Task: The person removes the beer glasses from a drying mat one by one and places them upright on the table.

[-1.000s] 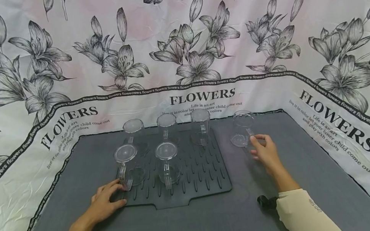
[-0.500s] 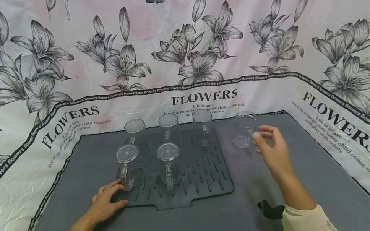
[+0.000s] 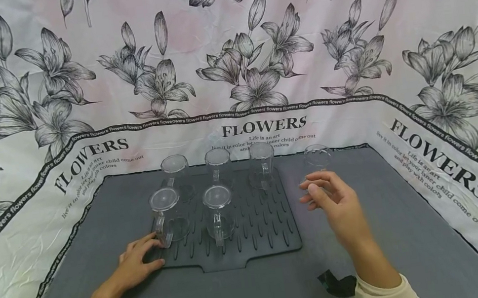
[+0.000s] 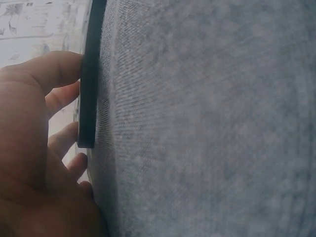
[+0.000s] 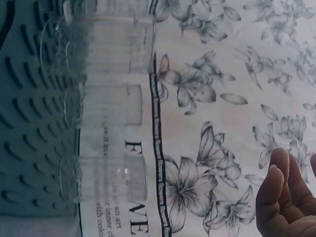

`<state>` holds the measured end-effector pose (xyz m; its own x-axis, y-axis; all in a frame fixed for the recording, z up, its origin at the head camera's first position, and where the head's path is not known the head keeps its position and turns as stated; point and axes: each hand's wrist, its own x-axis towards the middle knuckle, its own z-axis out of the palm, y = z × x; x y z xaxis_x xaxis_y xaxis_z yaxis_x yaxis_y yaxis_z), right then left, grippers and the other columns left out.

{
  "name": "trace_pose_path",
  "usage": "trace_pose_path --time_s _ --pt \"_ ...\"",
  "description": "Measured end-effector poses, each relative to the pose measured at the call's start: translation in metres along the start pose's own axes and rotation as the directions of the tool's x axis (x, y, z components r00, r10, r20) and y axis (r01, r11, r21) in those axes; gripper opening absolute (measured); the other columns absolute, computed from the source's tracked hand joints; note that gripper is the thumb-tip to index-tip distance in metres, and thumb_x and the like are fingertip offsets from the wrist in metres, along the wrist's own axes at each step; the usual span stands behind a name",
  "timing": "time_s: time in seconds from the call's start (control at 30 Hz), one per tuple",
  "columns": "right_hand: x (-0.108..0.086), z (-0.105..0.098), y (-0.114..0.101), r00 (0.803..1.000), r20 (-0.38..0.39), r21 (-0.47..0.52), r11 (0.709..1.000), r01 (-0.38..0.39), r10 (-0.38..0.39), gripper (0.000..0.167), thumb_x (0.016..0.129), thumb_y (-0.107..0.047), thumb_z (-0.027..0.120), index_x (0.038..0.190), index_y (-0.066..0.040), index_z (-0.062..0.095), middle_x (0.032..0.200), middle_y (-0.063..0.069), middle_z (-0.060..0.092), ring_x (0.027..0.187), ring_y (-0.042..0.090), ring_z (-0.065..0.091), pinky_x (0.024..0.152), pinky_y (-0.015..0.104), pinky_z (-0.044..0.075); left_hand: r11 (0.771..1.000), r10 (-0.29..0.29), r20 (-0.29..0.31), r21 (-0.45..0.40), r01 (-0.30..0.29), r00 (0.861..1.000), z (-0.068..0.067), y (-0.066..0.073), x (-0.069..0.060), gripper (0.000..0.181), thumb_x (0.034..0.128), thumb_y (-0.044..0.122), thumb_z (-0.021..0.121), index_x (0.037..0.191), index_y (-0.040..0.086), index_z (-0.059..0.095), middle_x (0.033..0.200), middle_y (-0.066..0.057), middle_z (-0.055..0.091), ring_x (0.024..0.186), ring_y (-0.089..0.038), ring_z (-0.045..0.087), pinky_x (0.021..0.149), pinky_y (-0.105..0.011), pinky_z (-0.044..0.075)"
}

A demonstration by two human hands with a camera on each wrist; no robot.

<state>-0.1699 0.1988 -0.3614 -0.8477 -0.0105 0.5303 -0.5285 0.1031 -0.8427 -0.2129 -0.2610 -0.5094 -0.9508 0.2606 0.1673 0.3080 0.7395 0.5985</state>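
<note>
My left hand (image 3: pixel 136 261) lies at the near left corner of the dark ribbed drying mat (image 3: pixel 272 237). Its fingers are spread, and in the left wrist view the thumb (image 4: pixel 61 69) touches the mat's edge. Beside its fingertips stands a clear glass mug (image 3: pixel 167 220) with its handle toward me. My right hand (image 3: pixel 335 202) hovers right of the mat with loosely bent fingers and holds nothing. Behind it, a clear glass mug (image 3: pixel 317 152) stands on the grey tabletop, its lower part mostly hidden by that hand.
Another glass mug (image 3: pixel 219 216) stands in the mat's front row. Three more form the back row: a left mug (image 3: pixel 174 169), a middle mug (image 3: pixel 217 164) and a right mug (image 3: pixel 262 163). A flower-printed cloth (image 3: pixel 257 82) hangs behind the grey table (image 3: pixel 248 297).
My right hand has let go of the right-hand mug's handle, drawn back, then moved left in front of it. The left hand and the mugs stay in place.
</note>
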Motion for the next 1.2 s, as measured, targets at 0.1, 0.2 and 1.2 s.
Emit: trace_pose_path --time_s 0.1,0.2,1.2 --pt "-0.001 0.007 -0.002 1.000 -0.001 0.023 1.000 0.013 -0.013 0.020 0.098 -0.002 0.055 0.117 0.004 0.058 0.103 0.019 0.064 0.080 0.026 0.066 0.067 0.032 0.053 1.000 0.001 0.001 -0.006 -0.001 1.000 0.001 0.000 -0.001 0.030 0.0803 0.023 0.076 0.107 0.016 0.063 0.140 -0.023 0.044 0.121 -0.047 0.032 0.084 -0.063 0.020" --pt "0.000 0.014 -0.003 1.000 0.001 0.055 0.998 0.015 -0.016 0.019 0.098 -0.001 0.054 0.116 0.005 0.058 0.103 0.019 0.064 0.080 0.027 0.066 0.067 0.032 0.053 1.000 0.001 -0.006 -0.011 -0.001 1.000 0.001 0.000 -0.001 0.030 0.0800 0.022 0.076 0.106 0.016 0.063 0.140 -0.023 0.044 0.121 -0.047 0.032 0.083 -0.063 0.020" --pt "0.007 0.086 0.050 0.909 0.365 0.064 0.968 -0.241 0.202 0.028 0.100 -0.017 0.056 0.125 -0.005 0.057 0.119 0.018 0.058 0.094 0.037 0.062 0.072 0.047 0.051 1.000 0.007 -0.005 -0.015 -0.007 1.000 0.001 0.000 -0.002 0.029 0.0811 0.023 0.076 0.106 0.016 0.063 0.141 -0.022 0.044 0.122 -0.045 0.032 0.085 -0.064 0.019"
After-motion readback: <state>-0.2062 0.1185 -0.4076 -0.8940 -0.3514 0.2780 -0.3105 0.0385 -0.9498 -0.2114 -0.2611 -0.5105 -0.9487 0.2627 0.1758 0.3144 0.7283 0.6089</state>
